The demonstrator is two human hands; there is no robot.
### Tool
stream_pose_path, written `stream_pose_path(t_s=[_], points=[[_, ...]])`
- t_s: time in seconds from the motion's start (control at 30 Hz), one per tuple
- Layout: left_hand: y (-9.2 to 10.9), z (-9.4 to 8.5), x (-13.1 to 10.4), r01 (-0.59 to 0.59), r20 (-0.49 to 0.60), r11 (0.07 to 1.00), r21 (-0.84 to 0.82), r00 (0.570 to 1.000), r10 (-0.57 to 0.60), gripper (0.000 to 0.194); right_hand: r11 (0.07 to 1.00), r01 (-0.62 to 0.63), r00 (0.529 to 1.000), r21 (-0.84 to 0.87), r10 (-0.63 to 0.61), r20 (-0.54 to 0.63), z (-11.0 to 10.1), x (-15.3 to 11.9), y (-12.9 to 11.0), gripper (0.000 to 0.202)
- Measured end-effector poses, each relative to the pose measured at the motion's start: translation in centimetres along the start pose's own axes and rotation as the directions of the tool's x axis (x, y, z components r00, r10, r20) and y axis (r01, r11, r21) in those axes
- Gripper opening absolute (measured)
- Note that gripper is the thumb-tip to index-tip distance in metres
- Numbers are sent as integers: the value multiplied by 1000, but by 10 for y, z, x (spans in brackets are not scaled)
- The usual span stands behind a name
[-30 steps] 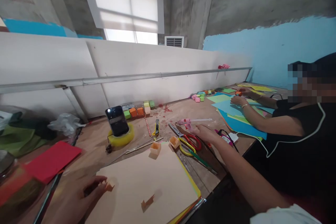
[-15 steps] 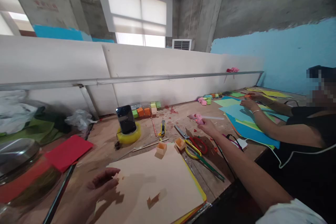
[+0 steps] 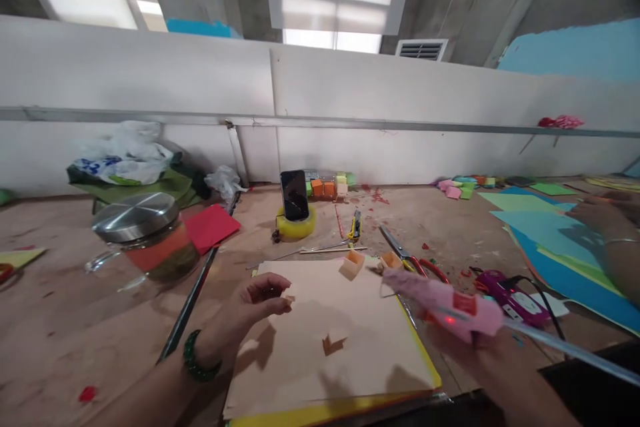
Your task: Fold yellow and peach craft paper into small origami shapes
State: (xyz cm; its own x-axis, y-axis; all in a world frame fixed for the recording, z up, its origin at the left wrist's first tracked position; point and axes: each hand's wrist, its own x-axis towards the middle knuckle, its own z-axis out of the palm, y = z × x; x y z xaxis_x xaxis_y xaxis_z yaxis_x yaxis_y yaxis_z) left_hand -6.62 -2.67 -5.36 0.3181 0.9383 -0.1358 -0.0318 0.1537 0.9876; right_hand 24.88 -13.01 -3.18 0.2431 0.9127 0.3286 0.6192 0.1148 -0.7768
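My left hand [image 3: 250, 310], with a green bead bracelet [image 3: 200, 363] on its wrist, pinches a small peach paper piece [image 3: 289, 295] over the paper stack. In my right hand [image 3: 493, 363] is a pink hot glue gun [image 3: 470, 313], its red light on and a long clear glue stick [image 3: 565, 345] out of its back. The gun's nozzle points left, over the right edge of the peach paper sheet [image 3: 300, 373]. A small folded paper piece [image 3: 333, 345] lies on that sheet. Two little open paper boxes, one left [image 3: 352, 265] and one right [image 3: 389, 260], sit at its far edge.
Beyond the sheet are scissors [image 3: 395, 242], a yellow cutter [image 3: 355, 227], and a phone [image 3: 294, 195] on a yellow tape roll [image 3: 296, 225]. A lidded glass jar [image 3: 160, 257] stands left. Right are a purple device with a cable [image 3: 510, 297] and a co-worker's hand [image 3: 607, 217] over coloured papers.
My right hand has brought the glue gun from the far right table over to the sheet. My left hand still pinches the small piece. The view has swung left.
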Motion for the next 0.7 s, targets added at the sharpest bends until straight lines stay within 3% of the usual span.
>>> stream_pose_path(t_s=[0.1, 0.23, 0.4, 0.7], points=[[0, 3, -5, -128, 30, 984, 120, 992, 125, 23, 1000, 1, 982, 15, -4, 191, 21, -12, -19, 43], [1, 7, -11, -276, 69, 919, 281, 961, 268, 14, 978, 186, 893, 94, -208, 399, 36, -9, -44, 52], [3, 9, -15, -369, 107, 865, 340, 929, 355, 10, 971, 224, 839, 86, -237, 490, 47, -5, -57, 51], [2, 7, -15, -353, 114, 897, 266, 935, 335, 11, 964, 262, 838, 52, -254, 483, 50, -3, -56, 46]])
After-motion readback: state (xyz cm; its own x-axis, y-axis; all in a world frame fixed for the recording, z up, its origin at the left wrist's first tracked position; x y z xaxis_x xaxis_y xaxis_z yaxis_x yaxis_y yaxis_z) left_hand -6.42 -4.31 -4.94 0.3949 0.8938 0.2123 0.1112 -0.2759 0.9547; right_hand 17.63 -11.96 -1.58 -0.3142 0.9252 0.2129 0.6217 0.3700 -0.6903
